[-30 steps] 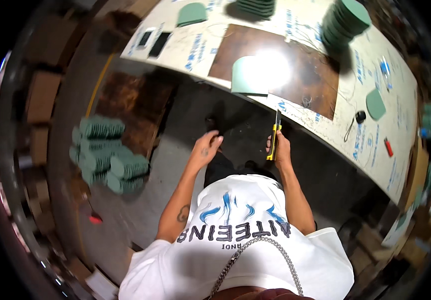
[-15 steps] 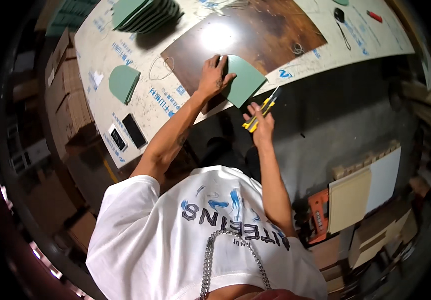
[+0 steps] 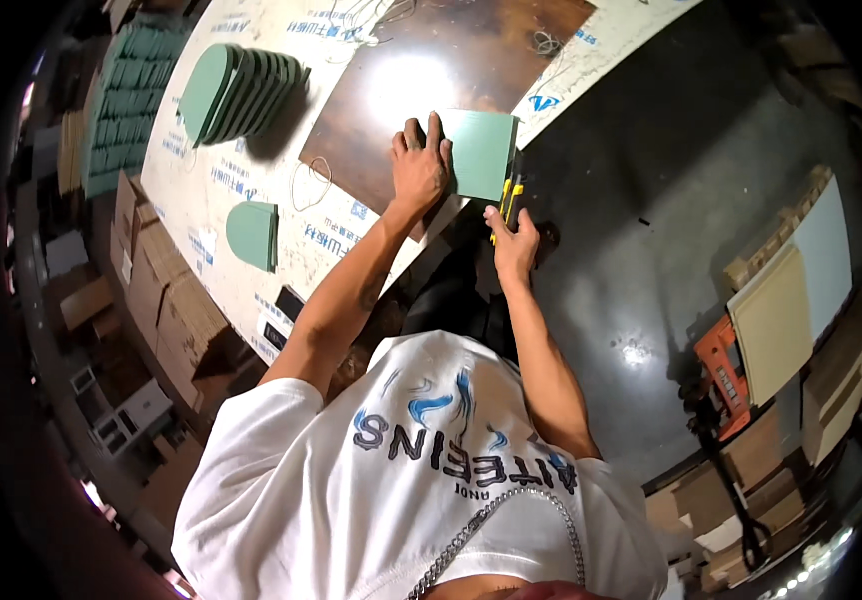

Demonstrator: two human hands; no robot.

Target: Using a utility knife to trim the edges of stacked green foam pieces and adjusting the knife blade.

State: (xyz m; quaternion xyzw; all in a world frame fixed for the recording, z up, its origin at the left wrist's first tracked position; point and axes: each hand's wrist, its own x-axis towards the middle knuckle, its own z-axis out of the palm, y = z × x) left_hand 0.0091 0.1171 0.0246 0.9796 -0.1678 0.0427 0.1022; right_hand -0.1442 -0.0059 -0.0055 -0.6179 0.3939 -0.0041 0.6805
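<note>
My left hand (image 3: pixel 421 172) lies with fingers spread on the left part of a flat green panel (image 3: pixel 481 152), pressing it against the dark brown board (image 3: pixel 351 130) on the table. The panel's right side reaches to the table's front edge. My right hand (image 3: pixel 516 243) is closed around a slim yellow-and-black utility knife (image 3: pixel 507 196), held upright just below the panel's near right corner. Its tip is hard to make out against the panel edge, so I cannot tell whether they touch.
A tall stack of rounded green panels (image 3: pixel 213 95) and a smaller pile (image 3: pixel 249 237) stand on the white table (image 3: pixel 186 185) at left. A string loop (image 3: pixel 311 185) lies beside the brown board. Cardboard (image 3: pixel 166 290) is stacked left; panels (image 3: pixel 771 320) lean at right.
The green panel has turned under my left hand, so a straight side now faces right. My right hand has brought the knife more upright, close to the panel's edge. The view has swung too.
</note>
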